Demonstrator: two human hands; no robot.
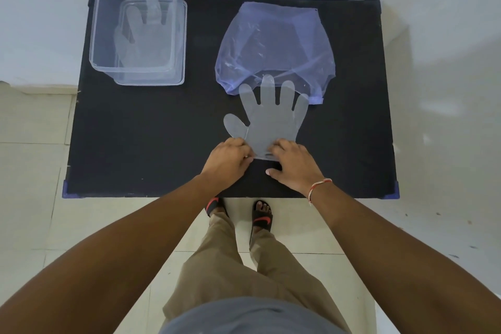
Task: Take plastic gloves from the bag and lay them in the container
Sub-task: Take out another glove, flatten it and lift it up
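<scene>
Head view: one black rectangular table top [151, 130] is seen from above, carrying three groups of items. A clear, rectangular, deep-walled plastic container [180, 43] is placed at the far left corner, and a flat translucent plastic glove [138, 43] is seen lying on its floor, fingers pointing to the far edge; whether more than one glove is stacked there cannot be told. A crumpled, pale violet, thin-film plastic bag [273, 43] is placed toward the far right, its mouth turned to the near edge, presumably so that gloves can be drawn out toward the person. A second translucent plastic glove [271, 119] is laid flat just in front of the bag mouth, its fingertips overlapping the bag's rim and its cuff toward the near edge. The left hand [230, 160] is closed on the left corner of the cuff in a pinch, and the right hand [294, 164] is pressed onto the right corner with fingers curled over the film; the two-corner hold is judged to keep the limp sheet spread and uncreased for carrying. Counted: two gloves visible, one bag, one container, two hands. The step in hand is judged to be the lift toward the container.
</scene>
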